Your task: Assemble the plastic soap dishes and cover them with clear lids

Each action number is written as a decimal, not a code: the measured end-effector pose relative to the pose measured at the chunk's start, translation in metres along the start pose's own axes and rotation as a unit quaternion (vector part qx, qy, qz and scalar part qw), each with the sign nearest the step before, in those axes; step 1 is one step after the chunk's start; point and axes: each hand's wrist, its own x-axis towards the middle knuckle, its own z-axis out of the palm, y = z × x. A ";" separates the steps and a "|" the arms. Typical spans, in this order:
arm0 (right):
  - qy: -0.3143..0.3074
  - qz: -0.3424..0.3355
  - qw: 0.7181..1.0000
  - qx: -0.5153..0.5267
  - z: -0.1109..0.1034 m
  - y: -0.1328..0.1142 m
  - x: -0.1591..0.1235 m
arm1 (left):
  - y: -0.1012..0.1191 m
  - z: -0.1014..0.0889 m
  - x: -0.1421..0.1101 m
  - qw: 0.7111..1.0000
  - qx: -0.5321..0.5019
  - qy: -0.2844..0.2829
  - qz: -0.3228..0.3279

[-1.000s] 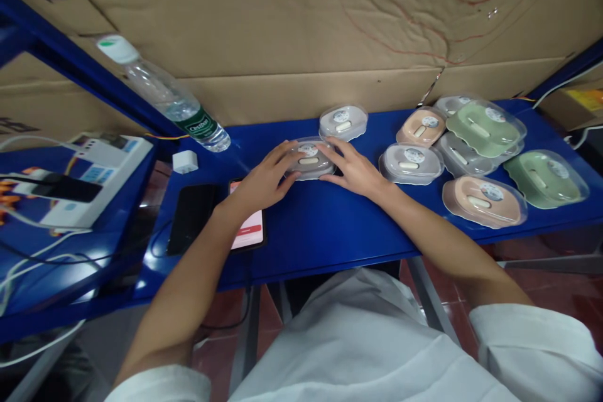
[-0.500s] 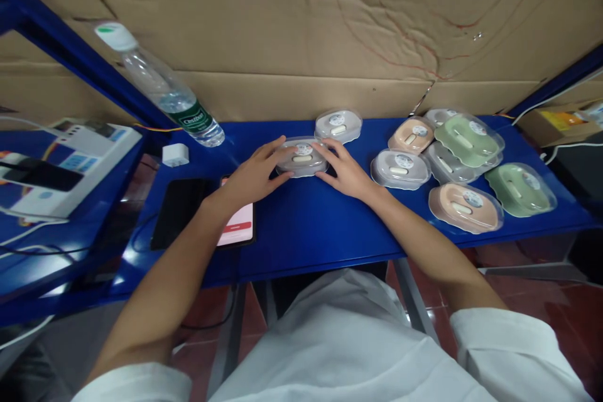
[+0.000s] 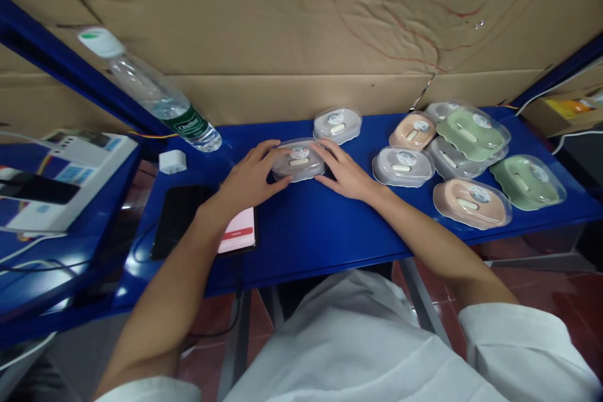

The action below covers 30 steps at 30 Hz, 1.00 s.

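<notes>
A grey oval box (image 3: 298,162) with a clear lid, a round label and a white handle-like piece lies flat on the blue table. It looks like a soap box. My left hand (image 3: 253,173) grips its left end, fingers over the far side and thumb at the near edge. At the opposite end, my right hand (image 3: 346,169) grips it the same way. Right behind sits a second grey box (image 3: 337,125). Partly under my left forearm lies a phone (image 3: 239,232) with a lit pink screen, beside a black phone-like slab (image 3: 176,217).
Several similar boxes crowd the right side, among them a grey one (image 3: 402,167), a peach one (image 3: 472,203) and a green one (image 3: 527,182); some are stacked. At the left stand a water bottle (image 3: 186,122) and a white charger plug (image 3: 172,162). A cardboard wall (image 3: 264,31) closes the back.
The view has shifted slightly. Both hands stay at the ends of the grey box, which has hardly moved on the table.
</notes>
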 end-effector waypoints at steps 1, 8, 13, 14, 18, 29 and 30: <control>0.000 0.003 1.000 -0.003 0.001 -0.002 0.000 | 0.000 -0.001 0.000 1.000 0.005 0.002 -0.003; 0.042 0.035 0.998 -0.032 0.001 -0.010 0.001 | -0.005 -0.004 0.000 0.997 0.058 0.024 -0.034; 0.099 0.121 0.984 -0.090 0.001 0.001 0.004 | -0.016 -0.003 0.000 0.992 0.088 0.068 -0.058; 0.100 0.135 0.981 -0.095 0.001 0.003 0.004 | -0.019 -0.003 0.000 0.991 0.090 0.074 -0.063; 0.078 0.164 0.977 -0.107 0.003 0.010 0.004 | -0.023 -0.003 0.001 0.989 0.092 0.080 -0.084; 0.015 0.079 0.992 -0.097 -0.003 -0.016 0.005 | -0.015 -0.004 0.001 0.975 0.110 0.133 -0.142; 0.012 0.060 0.994 -0.087 -0.004 -0.020 0.006 | -0.014 -0.005 0.001 0.974 0.111 0.137 -0.143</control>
